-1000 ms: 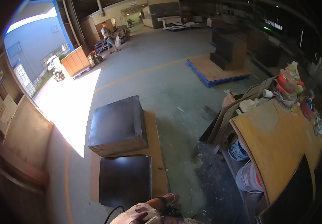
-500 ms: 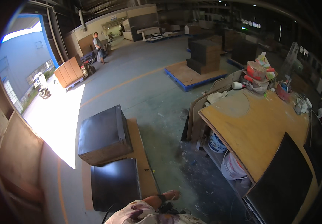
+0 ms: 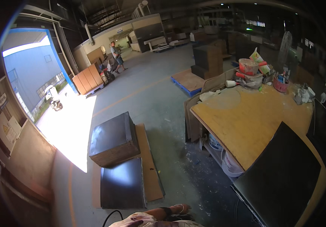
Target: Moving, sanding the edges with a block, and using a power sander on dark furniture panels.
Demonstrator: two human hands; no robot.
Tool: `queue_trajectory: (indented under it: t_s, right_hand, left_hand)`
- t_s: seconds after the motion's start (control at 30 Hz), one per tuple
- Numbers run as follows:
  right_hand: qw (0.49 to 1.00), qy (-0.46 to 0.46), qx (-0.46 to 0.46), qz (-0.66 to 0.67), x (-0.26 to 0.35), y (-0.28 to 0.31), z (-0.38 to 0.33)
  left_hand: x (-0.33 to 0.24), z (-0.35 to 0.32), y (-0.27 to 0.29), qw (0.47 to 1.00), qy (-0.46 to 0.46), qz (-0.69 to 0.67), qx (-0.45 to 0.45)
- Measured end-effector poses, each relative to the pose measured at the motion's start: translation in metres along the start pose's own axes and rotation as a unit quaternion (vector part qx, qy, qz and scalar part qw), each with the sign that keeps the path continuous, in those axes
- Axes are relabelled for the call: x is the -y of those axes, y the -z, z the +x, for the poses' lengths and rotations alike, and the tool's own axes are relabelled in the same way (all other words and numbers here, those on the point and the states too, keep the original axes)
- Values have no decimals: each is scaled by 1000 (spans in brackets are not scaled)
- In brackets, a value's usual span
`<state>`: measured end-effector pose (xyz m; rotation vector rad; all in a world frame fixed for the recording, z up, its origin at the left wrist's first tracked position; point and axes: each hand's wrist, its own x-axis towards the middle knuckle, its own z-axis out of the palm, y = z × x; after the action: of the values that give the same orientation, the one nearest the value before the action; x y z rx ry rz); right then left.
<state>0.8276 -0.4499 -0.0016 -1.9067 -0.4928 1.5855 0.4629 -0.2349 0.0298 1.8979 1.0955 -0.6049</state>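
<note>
My left hand (image 3: pixel 184 208) is at the lower edge, stretched to the right, with a dark band and a bracelet at the wrist. Its fingers are too small and bunched to read, and I see nothing held in it. Just beyond lies a flat black panel (image 3: pixel 122 185) on a brown board (image 3: pixel 150 166). A thick stack of dark-topped panels (image 3: pixel 113 132) stands behind it on the same board. To the right, a large black panel (image 3: pixel 284 174) rests on a yellow-topped worktable (image 3: pixel 242 128), overhanging its near edge. My right hand does not show.
Red buckets (image 3: pixel 248 66), a white roll (image 3: pixel 230 83) and crumpled wrapping (image 3: pixel 303 94) crowd the table's far end. A white bucket (image 3: pixel 231 164) stands under it. Farther off, a person (image 3: pixel 117 56) walks by a brown stack on a pallet (image 3: pixel 88 79). Bright doorway at left.
The whole view has shifted, with the floor stacks appearing farther right. My left hand has moved slightly right and down. The distant person and the loaded pallet appear farther right.
</note>
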Motion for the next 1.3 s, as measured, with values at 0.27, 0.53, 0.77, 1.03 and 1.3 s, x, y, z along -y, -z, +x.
queue_trajectory:
  t_s: [0.27, 0.53, 0.77, 1.03, 1.3]
  right_hand:
    - [999, -9, -35, 26, -2, -11, -33]
    - [997, -16, -60, 52, -35, 6, -58]
    - [994, -11, -86, 67, -89, 60, -98]
    - [965, 48, -188, 175, -219, 126, -167]
    - [947, 9, -276, 161, -295, 128, -214]
  left_hand:
    - [-51, 105, -14, 943, -230, 214, 110]
    - [-204, 43, -13, 931, -330, 10, 153]
    - [-339, -42, 1, 843, -536, 1, 50]
    - [-469, -53, 38, 719, -608, 113, -318]
    - [-463, 22, 24, 863, -375, 254, -224]
